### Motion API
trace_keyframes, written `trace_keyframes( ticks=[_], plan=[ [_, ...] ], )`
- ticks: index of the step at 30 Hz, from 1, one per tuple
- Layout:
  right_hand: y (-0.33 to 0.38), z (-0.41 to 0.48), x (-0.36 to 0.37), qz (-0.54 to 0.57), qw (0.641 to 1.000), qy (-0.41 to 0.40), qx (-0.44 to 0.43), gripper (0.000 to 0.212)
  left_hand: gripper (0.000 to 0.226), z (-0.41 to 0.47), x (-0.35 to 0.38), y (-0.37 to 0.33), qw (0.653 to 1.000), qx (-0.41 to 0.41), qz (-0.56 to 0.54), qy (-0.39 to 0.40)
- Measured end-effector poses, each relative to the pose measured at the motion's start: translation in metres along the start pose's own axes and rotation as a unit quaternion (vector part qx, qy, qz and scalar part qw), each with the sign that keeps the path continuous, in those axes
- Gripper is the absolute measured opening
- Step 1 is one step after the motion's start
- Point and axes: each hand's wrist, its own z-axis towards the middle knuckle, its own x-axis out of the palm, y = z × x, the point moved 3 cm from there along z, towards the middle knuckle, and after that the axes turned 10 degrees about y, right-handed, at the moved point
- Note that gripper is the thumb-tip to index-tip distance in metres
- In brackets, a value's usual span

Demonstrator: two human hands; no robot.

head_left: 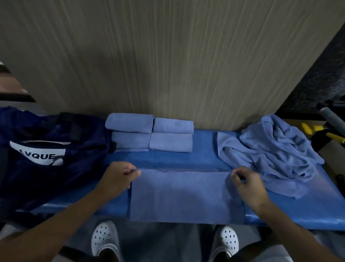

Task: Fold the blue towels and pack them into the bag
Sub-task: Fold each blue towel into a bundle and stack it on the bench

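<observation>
Left hand, right hand pinch flat towel corners.

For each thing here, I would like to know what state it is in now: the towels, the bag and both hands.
Front towel: lies flat on the bench, near edge hanging over.
Left hand: pinches its far left corner.
Right hand: pinches its far right corner.
Folded towels: four, in two stacks at the back.
Towel pile: unfolded, crumpled, at right.
Bag: slumped at left; open or closed, cannot tell.
</observation>
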Motion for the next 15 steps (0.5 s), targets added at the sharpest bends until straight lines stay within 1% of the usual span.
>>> trace_keyframes(
  ticks=[4,9,13,15],
  plan=[
    [-0.006,0.014,0.007,-0.002,1.000,-0.016,0.007,0.011,0.030,0.010,0.003,0.005,1.000,0.003,0.018,0.002],
    [-0.015,0.025,0.019,-0.016,0.999,-0.022,0.017,0.007,0.027,0.021,0.007,0.018,1.000,-0.007,0.004,-0.010],
    [-0.013,0.030,0.020,-0.036,0.999,-0.029,0.018,0.008,0.029,0.027,0.010,0.023,1.000,0.001,0.012,-0.018],
    [-0.012,0.032,0.020,-0.056,0.998,-0.028,0.022,0.010,0.025,0.030,0.011,0.027,1.000,-0.006,0.009,-0.027]
  ],
)
